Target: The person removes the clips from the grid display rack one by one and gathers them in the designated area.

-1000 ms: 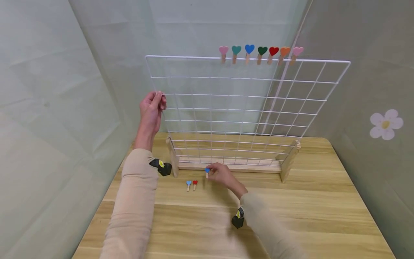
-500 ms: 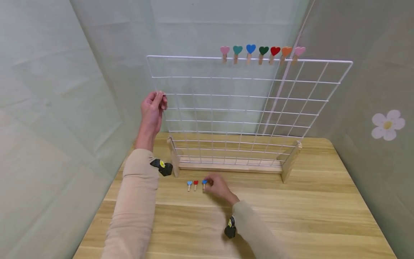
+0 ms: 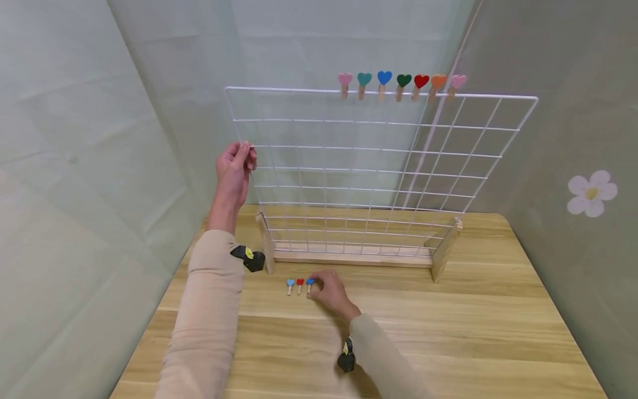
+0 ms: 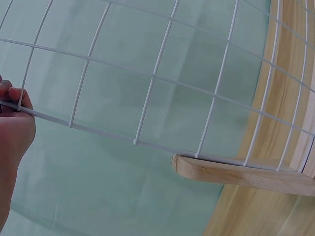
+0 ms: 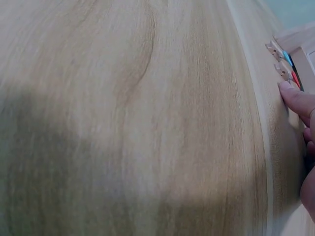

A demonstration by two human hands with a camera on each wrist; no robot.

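Observation:
My left hand (image 3: 246, 149) grips the left edge wire of a white wire grid panel (image 3: 379, 166), thumb and fingers curled round it; the left wrist view shows the fingertips (image 4: 15, 96) on that wire. The panel stands upright in a wooden stand (image 3: 349, 257). My right hand (image 3: 315, 288) rests low on the wooden table (image 3: 473, 332) and pinches a small blue heart clip (image 3: 309, 283) lying on the tabletop. Just left of it lie a red heart clip (image 3: 299, 284) and a light blue heart clip (image 3: 290, 285). In the right wrist view, a fingertip (image 5: 294, 98) sits beside the red heart clip (image 5: 288, 73).
Several heart clips in pink, teal, blue, green, red and orange (image 3: 399, 80) are clipped in a row on the grid's top wire. Green fabric walls close in on the left, back and right, with a flower sticker (image 3: 592, 192) on the right wall.
My right hand moved left and toward me from the stand's base, setting the blue heart clip down beside the red one. The left hand kept its grip on the grid.

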